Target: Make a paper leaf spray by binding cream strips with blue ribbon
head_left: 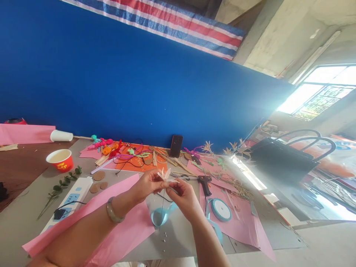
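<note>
Over the middle of the table, my left hand (149, 184) pinches a small pale flower (165, 173) with pointed petals just under its head. A thin dark stem (163, 204) hangs straight down from it. Close against the flower's base, my right hand (184, 194) is closed with thumb and forefinger on what looks like the end of a light blue ribbon (160, 218). This ribbon loops below both hands. Its white-centred spool (220, 210) lies to the right on pink paper. The fingers partly hide the join between ribbon and stem.
A hot glue gun (205, 184) lies right of my hands. Pink paper (133, 218) and a power strip (69, 202) are at left, near a green leafy sprig (59, 187) and a paper cup (60, 160). A phone (176, 145) stands against the blue panel (144, 81).
</note>
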Motion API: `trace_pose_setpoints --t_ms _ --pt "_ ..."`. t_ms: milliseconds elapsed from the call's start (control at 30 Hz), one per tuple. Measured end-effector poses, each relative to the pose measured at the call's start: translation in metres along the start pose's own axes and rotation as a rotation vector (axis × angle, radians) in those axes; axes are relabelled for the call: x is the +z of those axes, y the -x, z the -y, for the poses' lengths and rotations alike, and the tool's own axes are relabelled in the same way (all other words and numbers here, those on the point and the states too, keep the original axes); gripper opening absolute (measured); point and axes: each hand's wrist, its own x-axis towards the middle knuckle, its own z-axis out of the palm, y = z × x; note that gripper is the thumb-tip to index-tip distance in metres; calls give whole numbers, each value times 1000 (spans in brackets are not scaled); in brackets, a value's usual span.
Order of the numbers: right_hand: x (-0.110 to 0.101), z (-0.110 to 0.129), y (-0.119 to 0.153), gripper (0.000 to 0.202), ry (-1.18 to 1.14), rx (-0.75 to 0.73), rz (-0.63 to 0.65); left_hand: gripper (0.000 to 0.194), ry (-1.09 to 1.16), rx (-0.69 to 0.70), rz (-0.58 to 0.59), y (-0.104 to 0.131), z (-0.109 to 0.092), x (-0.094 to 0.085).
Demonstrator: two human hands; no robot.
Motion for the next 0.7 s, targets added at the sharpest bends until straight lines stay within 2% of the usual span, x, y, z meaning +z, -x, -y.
trace_pose_setpoints --t_ms 200,333,467,700 --pt "3 -1 0 21 163 -15 -108 32 42 18 -31 -2 6 -1" --pt "2 -2 -1 21 209 -27 -100 32 109 4 -61 -2 7 2" --pt "2 -1 -4 22 130 -48 -53 31 166 -47 -46 -1 9 3" --pt "-2 6 -5 30 -74 26 16 20 334 -110 76 -4 9 -7"
